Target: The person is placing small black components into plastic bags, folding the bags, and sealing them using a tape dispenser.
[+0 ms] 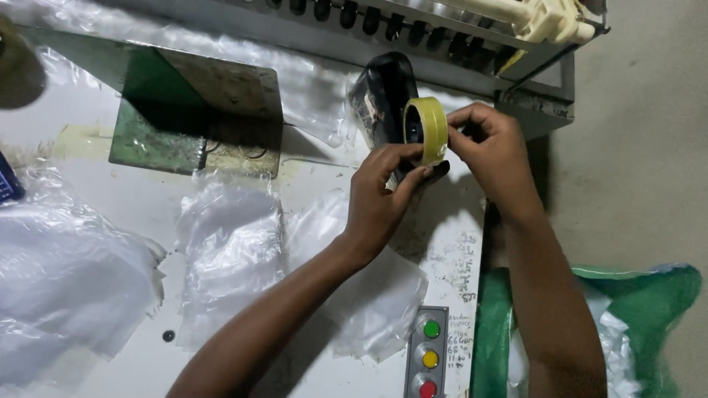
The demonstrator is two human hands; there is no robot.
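Observation:
Both my hands hold a roll of yellowish clear tape (427, 130) upright above the white worktable (96, 199). My left hand (380, 195) grips the roll from below and the near side with thumb and fingers. My right hand (493, 147) pinches the roll's right edge with its fingertips. Just behind the roll lies a black tape dispenser (383, 92) wrapped partly in clear plastic.
Clear plastic bags (228, 250) lie in piles across the table, with a larger heap (66, 280) at the left. A green metal plate (195, 110) sits at the back. A panel with green, yellow and red buttons (429, 354) is at the front edge; a green sack (634, 309) stands right.

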